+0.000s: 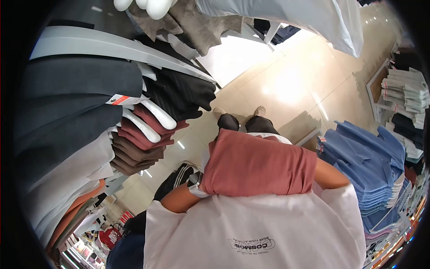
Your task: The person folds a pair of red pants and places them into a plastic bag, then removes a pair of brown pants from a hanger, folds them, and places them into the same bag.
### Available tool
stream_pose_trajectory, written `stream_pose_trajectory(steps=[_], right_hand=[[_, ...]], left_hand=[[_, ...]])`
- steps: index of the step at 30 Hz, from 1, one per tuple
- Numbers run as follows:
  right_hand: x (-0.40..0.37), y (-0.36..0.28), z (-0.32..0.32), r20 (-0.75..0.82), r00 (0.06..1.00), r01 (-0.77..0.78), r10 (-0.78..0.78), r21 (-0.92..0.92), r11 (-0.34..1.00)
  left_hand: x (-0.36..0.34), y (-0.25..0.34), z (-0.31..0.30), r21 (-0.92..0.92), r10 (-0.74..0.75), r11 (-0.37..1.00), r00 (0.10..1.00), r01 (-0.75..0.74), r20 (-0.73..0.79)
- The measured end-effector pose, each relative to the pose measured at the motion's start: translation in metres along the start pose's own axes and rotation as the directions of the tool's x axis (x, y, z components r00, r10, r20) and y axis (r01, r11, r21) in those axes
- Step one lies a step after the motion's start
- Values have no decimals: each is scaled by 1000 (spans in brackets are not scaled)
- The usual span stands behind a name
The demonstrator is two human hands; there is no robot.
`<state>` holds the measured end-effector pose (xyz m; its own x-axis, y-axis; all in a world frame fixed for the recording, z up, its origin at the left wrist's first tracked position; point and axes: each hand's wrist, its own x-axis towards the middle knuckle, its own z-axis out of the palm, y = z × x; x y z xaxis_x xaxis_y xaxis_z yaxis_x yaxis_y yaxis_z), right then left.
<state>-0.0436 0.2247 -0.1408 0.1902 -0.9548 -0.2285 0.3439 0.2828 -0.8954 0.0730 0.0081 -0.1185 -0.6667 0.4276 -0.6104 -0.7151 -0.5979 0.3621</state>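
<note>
A folded brick-red garment (257,163) lies flat against my chest, above my white T-shirt (251,233) with a printed logo. My left forearm (178,201), with a watch (195,186) on the wrist, reaches in under the garment's left edge. My right forearm (330,174) goes in under its right edge. Both hands are hidden beneath the cloth, which rests on them. Beyond the garment I see my dark trousers and light shoes (260,110).
A clothes rail at the left carries dark jackets (80,89) and maroon and brown tops (139,139) on white hangers. White mannequin fingers (152,6) hang at the top. Stacked blue shirts (371,166) sit at the right, with shelves of folded shirts (403,92) behind. The floor is glossy beige (286,80).
</note>
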Motion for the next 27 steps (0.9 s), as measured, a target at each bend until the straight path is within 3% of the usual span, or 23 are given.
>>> stream_pose_trajectory(steps=[5, 7, 9, 10, 11, 13, 15, 18, 22, 24, 25, 27], right_hand=[[-123, -23, -25, -77, 990, -118, 116, -20, 993], [-155, -55, -42, -172, 985, -10, -7, -99, 995], [-151, -66, -52, -377, 920, 93, -106, -53, 994], [-121, -82, -51, -422, 866, 237, -267, -124, 964], [-75, -101, -47, -456, 785, 367, -420, -204, 908], [-8, -106, -33, -364, 834, 320, -414, -292, 901], [48, -70, -27, -35, 927, 319, -373, -445, 837], [76, -30, -17, -3, 986, 167, -168, -95, 981], [79, -20, -17, 10, 996, 84, -84, -88, 993], [74, -15, -21, -1, 1000, 29, -29, 14, 999], [72, -9, -21, -58, 998, -34, 31, -49, 998], [74, -7, -24, 12, 999, 42, -41, -16, 999]], left_hand=[[-1, 5, -6, 1, 1, 1000, 1000, -1, 9], [0, 4, -9, -152, 24, 988, 998, -15, 55], [5, -10, -27, -289, 59, 957, 990, -20, 128], [7, -17, -36, -314, 73, 949, 983, -17, 167], [8, -13, -30, -38, 118, 993, 982, -113, 148], [14, -5, -19, 239, 156, 952, 976, -189, 152], [17, 2, -11, 334, 136, 922, 970, -198, 200], [19, 6, -5, 452, 96, 864, 954, -221, 283], [-3, 14, -14, 598, 3, 774, 945, -209, 326], [-21, 19, -32, 662, -80, 735, 951, -146, 298], [-31, 23, -45, 693, -136, 715, 955, -90, 264], [-63, 34, -69, 719, -178, 695, 966, -10, 186]])
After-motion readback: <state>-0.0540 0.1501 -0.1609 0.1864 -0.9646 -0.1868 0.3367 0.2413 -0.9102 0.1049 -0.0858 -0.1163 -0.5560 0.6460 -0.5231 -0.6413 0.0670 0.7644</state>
